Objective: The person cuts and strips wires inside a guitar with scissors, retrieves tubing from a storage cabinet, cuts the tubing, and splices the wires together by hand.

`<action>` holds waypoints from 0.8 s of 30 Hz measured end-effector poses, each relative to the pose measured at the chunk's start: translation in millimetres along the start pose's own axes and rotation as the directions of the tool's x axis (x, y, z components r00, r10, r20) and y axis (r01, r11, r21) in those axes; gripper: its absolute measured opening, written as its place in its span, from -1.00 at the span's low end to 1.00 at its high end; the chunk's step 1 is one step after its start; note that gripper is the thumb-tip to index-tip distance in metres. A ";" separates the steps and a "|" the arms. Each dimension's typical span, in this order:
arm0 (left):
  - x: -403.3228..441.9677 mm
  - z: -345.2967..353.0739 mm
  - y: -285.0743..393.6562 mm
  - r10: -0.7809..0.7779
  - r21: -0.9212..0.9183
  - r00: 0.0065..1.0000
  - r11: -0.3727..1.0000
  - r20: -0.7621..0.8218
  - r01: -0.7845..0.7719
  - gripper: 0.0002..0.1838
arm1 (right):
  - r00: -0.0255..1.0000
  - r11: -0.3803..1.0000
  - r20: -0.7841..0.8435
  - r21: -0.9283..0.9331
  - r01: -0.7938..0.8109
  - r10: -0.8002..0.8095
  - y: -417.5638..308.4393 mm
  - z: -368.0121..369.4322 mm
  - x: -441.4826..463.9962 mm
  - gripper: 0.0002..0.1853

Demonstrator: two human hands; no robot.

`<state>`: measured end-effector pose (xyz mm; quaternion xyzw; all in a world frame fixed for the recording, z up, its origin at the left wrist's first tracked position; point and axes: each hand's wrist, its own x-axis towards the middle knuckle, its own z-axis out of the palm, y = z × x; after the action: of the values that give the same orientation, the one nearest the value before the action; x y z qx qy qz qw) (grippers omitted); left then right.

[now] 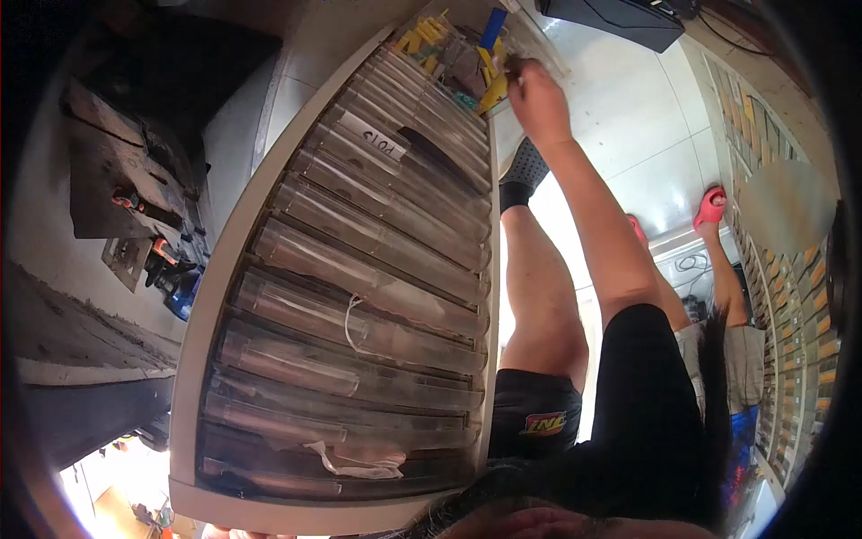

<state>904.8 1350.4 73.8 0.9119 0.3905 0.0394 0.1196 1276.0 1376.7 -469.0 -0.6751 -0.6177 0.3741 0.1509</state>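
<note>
A person's right hand [539, 101] reaches to the far end of a drawer cabinet, its fingers bent in beside the yellow pieces [494, 83]; whether they are clamped on one or stand apart cannot be told. The left hand [241, 534] shows only as a sliver of fingers at the cabinet's near edge, at the very bottom of the view, too cut off to tell how the fingers stand. The yellow pieces lie at the far end of the cabinet [215, 296], with a blue strip [492, 29] among them and green bits [465, 101] close by. Between there and the near edge, the clear drawers [359, 242] run in rows inside a pale frame. One carries a white label [370, 136] with dark lettering, near a dark curved shape; two white ties [355, 325] show farther down the rows. Beside the cabinet are the person's bare leg [543, 296] and a dark dotted shoe [528, 166] on the pale floor [633, 117]. Past the reaching arm, another person stands in red slippers [709, 208] near a wall of small drawers [790, 332]. Tools with orange parts [135, 202] lie on the opposite side of the cabinet
</note>
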 end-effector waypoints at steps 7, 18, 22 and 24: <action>-2.2 13.0 -0.5 0.008 -0.003 1.000 1.000 0.002 -0.008 -0.33 | 0.996 0.970 0.045 -0.231 0.081 -0.072 -7.6 41.7 4.5 -0.86; -0.8 17.9 -8.7 0.024 -0.013 0.999 1.000 -0.028 -0.024 -0.31 | 0.984 0.885 0.158 -0.442 0.148 -0.085 -4.1 78.0 6.7 -0.85; -0.2 17.3 -9.5 0.026 -0.016 0.999 1.000 -0.037 -0.027 -0.31 | 0.980 0.938 0.189 -0.324 0.123 -0.063 -22.5 66.5 8.0 -0.79; -0.1 19.1 -11.1 0.029 -0.015 0.999 0.999 -0.041 -0.030 -0.31 | 0.993 0.981 0.110 -0.183 0.058 -0.039 -36.4 47.2 5.4 -0.78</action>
<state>900.1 1354.1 52.6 0.9157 0.3790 0.0626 0.1181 1216.8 1376.6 -478.3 -0.6501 -0.6734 0.3462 0.0631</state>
